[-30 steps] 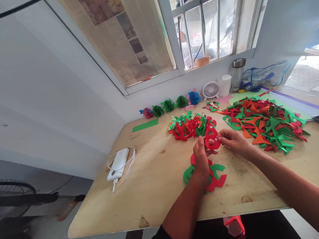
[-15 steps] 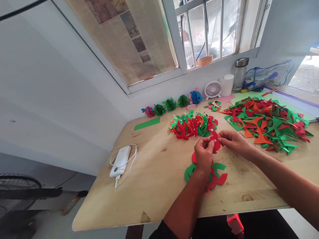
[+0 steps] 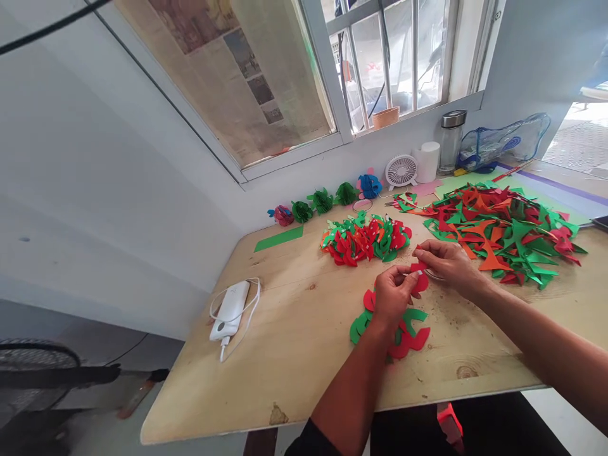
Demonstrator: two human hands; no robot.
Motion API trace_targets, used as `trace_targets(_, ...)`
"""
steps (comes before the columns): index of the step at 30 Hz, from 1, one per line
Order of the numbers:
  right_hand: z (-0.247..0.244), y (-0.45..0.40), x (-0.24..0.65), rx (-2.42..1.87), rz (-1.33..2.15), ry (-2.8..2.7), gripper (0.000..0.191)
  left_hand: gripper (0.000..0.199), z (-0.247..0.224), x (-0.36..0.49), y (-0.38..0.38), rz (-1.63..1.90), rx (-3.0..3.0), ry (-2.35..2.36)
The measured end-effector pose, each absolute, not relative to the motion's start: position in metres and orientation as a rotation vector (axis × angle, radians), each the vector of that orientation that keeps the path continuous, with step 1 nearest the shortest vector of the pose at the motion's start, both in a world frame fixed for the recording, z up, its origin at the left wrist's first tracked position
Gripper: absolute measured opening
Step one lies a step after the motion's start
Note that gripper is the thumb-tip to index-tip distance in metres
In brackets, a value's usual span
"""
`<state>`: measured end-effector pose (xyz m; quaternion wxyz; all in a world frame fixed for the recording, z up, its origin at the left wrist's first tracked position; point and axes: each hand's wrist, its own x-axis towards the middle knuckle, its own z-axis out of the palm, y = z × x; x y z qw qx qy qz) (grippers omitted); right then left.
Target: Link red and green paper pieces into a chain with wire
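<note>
Left hand (image 3: 395, 292) and right hand (image 3: 449, 261) meet on one red paper piece (image 3: 422, 284)

The left hand pinches the piece between thumb and fingers from its left side; the right hand, its fingertips drawn together, grips the far end. Neither hand is nearer, since both are on it. The piece lies in the gap between them, just right of the left thumb and on the near side of the right fingertips. Its long axis seems to run away from the body, though fingers hide part of the outline. A small white patch (image 3: 420, 272) shows on it.

Below the left hand lie loose red and green cut-outs (image 3: 420, 339). Beyond both hands sits a patched pile (image 3: 354, 244); farther right, a heap of scraps (image 3: 506, 231) spreads across the table (image 3: 294, 354).
</note>
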<state>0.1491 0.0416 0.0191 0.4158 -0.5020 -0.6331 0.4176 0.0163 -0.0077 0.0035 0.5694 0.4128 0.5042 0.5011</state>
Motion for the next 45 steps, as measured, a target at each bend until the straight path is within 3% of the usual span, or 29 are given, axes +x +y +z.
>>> trace_targets(6, 0.020, 0.045, 0.152, -1.222, 1.063, -1.493, 0.037, 0.030, 0.001, 0.012, -0.005, 1.041, 0.943, 1.109)
trace_targets(13, 0.017, 0.051, 0.159, -1.195, 1.027, -1.368, 0.034, 0.043, 0.013, 0.003, 0.001, 1.196, 0.898, 1.156)
trace_targets(20, 0.019, 0.051, 0.160, -1.134, 1.080, -1.356, 0.030, 0.034, 0.034, -0.009, 0.049, 1.338, 0.875, 1.237)
trace_targets(25, 0.024, 0.049, 0.161, -1.145, 1.077, -1.314, 0.025, 0.030, 0.017, -0.020, 0.055, 1.443, 1.031, 1.547)
trace_targets(32, 0.032, 0.046, 0.161, -1.156, 1.059, -1.276, 0.024, 0.008, -0.007, -0.041, 0.021, 1.237, 1.324, 1.665)
trace_targets(37, 0.032, 0.046, 0.160, -1.226, 0.994, -1.322, 0.022, 0.009, -0.006, -0.043, 0.015, 0.751, 1.921, 1.805)
trace_targets(45, 0.023, 0.050, 0.158, -1.270, 0.902, -1.447, 0.023, 0.010, -0.006, -0.044, 0.013, 0.700, 1.940, 1.883)
